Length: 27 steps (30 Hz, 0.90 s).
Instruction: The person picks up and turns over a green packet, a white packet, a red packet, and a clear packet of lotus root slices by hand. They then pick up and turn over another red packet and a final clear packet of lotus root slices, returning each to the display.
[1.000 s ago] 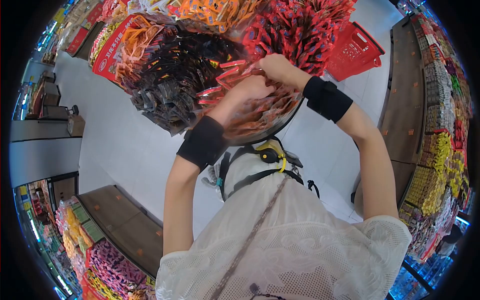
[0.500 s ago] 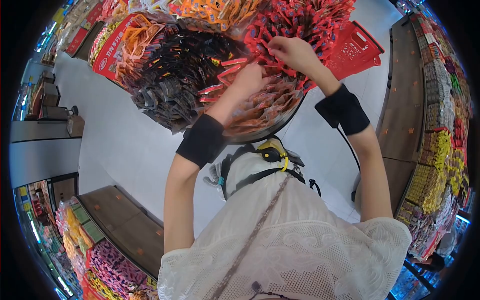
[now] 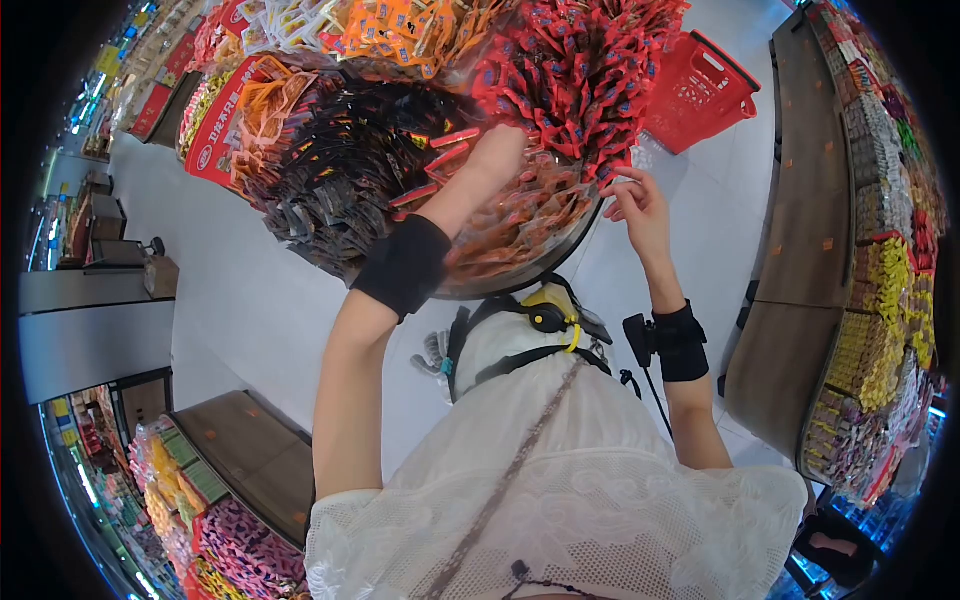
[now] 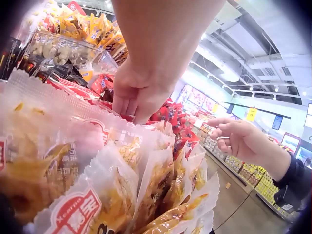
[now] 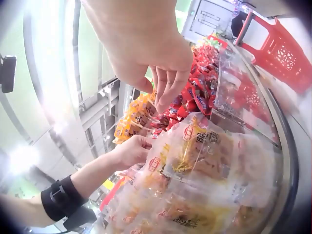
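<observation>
Clear snack packets [image 3: 535, 222] with orange-brown food stand tightly in rows in the near part of a round display bin [image 3: 560, 262]. Among their tops, at the back of these rows, is my left hand [image 3: 500, 155]; its bent fingers point down in the left wrist view, and the packets hide the fingertips. I cannot tell whether it pinches a packet. My right hand [image 3: 642, 212] is off the bin's right edge, loosely curled with nothing in it. Small red packets [image 3: 575, 85] are heaped just beyond both hands.
Black packets [image 3: 350, 140] fill the bin's left side, with orange packets [image 3: 415, 30] farther back. A red shopping basket [image 3: 695, 95] is to the right of the bin. Stocked shelves [image 3: 870, 300] line the right, with a brown ledge [image 3: 800, 250] before them.
My right hand moved from the clear packets up over the red ones, then out to the right and down, off the bin. The left hand has stayed among the packets, shifting slightly.
</observation>
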Available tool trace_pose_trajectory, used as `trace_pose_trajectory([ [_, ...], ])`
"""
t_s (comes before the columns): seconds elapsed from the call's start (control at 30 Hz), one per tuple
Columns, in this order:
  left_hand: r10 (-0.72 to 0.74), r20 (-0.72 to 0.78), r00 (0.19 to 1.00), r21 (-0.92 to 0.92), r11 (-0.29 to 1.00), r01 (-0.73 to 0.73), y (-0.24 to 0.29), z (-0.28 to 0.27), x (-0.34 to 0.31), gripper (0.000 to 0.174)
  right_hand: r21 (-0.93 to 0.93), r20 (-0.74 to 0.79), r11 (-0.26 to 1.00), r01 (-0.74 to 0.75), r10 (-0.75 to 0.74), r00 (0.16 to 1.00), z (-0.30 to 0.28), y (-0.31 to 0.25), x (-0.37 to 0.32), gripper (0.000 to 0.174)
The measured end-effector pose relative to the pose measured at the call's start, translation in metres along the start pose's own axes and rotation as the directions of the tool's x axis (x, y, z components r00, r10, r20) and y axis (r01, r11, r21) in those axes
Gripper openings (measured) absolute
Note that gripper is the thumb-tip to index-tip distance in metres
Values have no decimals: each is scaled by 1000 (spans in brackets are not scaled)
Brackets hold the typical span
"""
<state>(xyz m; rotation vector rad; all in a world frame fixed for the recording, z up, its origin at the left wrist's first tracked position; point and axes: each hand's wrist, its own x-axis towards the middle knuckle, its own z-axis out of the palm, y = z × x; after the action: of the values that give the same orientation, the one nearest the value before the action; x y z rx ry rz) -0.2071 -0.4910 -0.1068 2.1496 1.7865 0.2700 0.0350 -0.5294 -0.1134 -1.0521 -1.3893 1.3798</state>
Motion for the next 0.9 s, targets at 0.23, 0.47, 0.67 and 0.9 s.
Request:
trace_pose_trajectory([
  [0.23,30,-269,963,-80,995,-54,6,-31,-11,16,109,-50,994,-22,27,998,1,-1,6,25],
  [0.47,25,-45,999,27,999,-24,-16,-16,1,19,130,-108,991,-42,56,993,-1,4,9,25],
  [0.67,53,14,998,197,979,-55,-11,-4,13,23,129,-129,990,-52,68,989,0,5,13,25],
  [0.9,72,-11,997,87,994,-71,-27,9,15,27,125,-93,990,-58,69,993,6,11,17,24],
])
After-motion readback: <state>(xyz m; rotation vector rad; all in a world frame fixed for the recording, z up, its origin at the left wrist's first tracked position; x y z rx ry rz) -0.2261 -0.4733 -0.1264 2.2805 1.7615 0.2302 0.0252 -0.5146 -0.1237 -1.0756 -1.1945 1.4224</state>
